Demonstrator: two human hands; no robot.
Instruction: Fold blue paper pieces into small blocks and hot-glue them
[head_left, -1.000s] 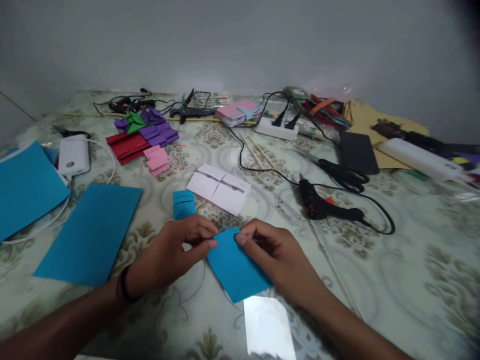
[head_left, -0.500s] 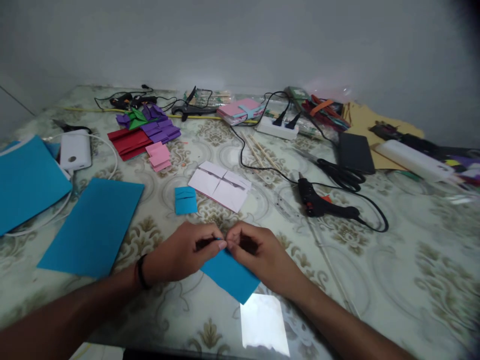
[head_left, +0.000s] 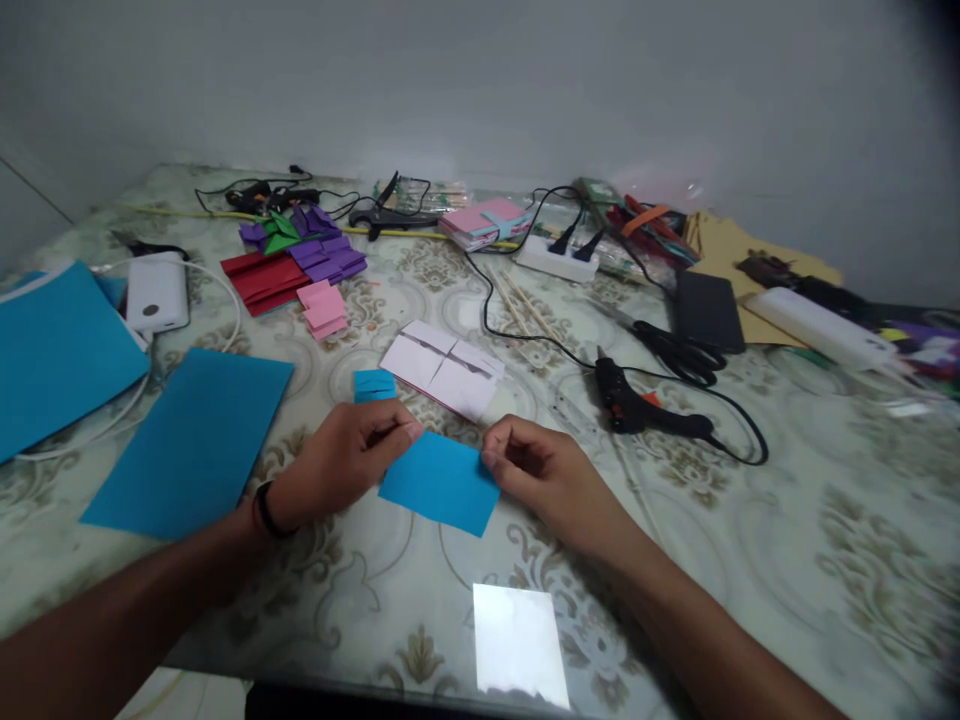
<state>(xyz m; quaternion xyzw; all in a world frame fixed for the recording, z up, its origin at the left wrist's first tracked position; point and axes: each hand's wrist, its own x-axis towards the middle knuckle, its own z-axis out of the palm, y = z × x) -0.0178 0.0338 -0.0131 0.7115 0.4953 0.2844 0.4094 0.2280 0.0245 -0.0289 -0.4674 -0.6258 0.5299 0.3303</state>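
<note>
A small rectangle of blue paper is held between my two hands above the patterned table. My left hand pinches its upper left corner, and my right hand pinches its right edge. Just behind my left hand lies a small slit blue paper piece, partly hidden by the fingers. Beyond the held sheet rests a folded white paper with dark gaps along its folds. A larger blue sheet lies flat to the left of my left hand.
To the right are a black glue gun with its cord and black-handled scissors. Farther back sit a white power strip, purple folded papers, a red one and a pink one. A white power bank stands left.
My hands have moved apart, the right one outward and the left one back to the left. The blue paper has risen away from me and turned, its full rectangle now showing between them.
</note>
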